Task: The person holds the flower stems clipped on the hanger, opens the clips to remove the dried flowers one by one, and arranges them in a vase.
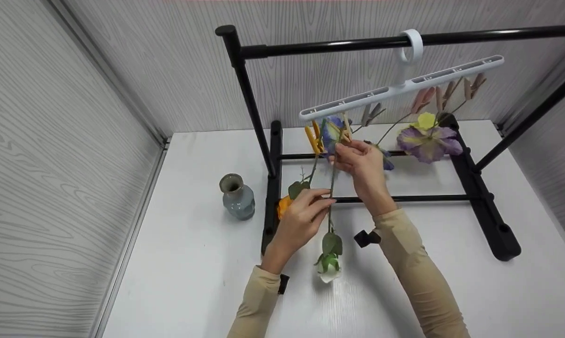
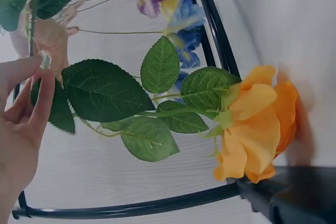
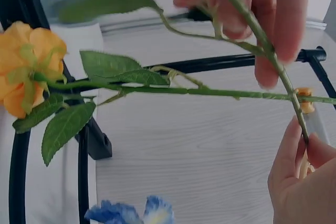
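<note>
A white rose point(image 1: 329, 271) hangs head down on a long green stem point(image 1: 332, 183). My left hand point(image 1: 303, 213) pinches that stem partway along, above its leaves. Higher up, my right hand point(image 1: 364, 166) pinches the stem's upper end, right by a tan clothespin point(image 1: 347, 127) under the white hanger point(image 1: 400, 89). In the right wrist view the tan clothespin partly hides behind the fingers; whether the stem sits in it, I cannot tell. Beside it, an orange clothespin point(image 1: 314, 137) holds the stem of an orange rose point(image 2: 257, 124), which hangs head down behind my left hand.
The hanger hooks over a black rack's top bar point(image 1: 329, 47). Purple-yellow flowers point(image 1: 428, 141) and blue flowers point(image 2: 186, 27) hang from more clothespins point(image 1: 423, 99). A blue-grey vase point(image 1: 239, 197) stands left of the rack's black foot point(image 1: 271, 220) on the white table point(image 1: 184, 263).
</note>
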Demonstrator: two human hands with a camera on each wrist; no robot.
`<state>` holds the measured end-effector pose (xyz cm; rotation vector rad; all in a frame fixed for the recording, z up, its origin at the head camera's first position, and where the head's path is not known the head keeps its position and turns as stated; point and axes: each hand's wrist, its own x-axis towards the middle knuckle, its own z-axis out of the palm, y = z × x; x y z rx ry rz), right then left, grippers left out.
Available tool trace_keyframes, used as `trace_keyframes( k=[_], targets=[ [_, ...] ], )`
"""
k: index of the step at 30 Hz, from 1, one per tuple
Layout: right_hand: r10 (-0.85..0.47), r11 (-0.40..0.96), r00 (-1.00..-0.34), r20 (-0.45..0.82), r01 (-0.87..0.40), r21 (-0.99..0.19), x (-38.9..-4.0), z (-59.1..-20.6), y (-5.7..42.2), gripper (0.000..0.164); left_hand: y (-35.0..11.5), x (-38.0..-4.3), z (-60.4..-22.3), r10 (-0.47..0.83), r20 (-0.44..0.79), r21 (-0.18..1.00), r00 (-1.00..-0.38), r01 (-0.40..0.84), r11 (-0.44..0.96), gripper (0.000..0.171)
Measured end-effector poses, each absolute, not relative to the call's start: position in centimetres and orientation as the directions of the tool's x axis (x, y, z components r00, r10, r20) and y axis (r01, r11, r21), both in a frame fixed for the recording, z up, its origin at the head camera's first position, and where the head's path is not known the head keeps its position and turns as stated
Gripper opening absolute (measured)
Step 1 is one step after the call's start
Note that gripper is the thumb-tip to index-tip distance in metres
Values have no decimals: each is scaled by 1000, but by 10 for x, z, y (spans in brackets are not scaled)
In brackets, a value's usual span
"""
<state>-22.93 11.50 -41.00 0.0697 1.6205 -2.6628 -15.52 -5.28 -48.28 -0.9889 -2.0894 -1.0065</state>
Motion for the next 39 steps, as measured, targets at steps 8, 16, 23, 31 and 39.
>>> trace_keyframes(
  k=[8, 16, 23, 31, 39],
  targets=[
    [-47, -574, -989, -139, 140, -807, -224, -408, 118, 11, -42, -149, -478, 532, 782, -164, -324, 717, 678, 13],
    [-149, -543, -975, -168, 222, -810, -224, -410, 120, 19, -36, -146, -480, 651, 710, -294, -268, 727, 620, 16],
    [-308, -446, -945, -112, 247, -860, -220, -415, 121, 22, -34, -141, -474, 684, 717, -386, -136, 739, 552, 20],
    [-356, -356, -931, -78, 213, -910, -219, -423, 132, 25, -33, -132, -459, 673, 740, -349, -3, 853, 387, 14],
    [-341, -325, -935, -99, 216, -921, -219, -435, 139, 22, -49, -130, -440, 442, 892, 8, -97, 980, 200, 14]
  ],
)
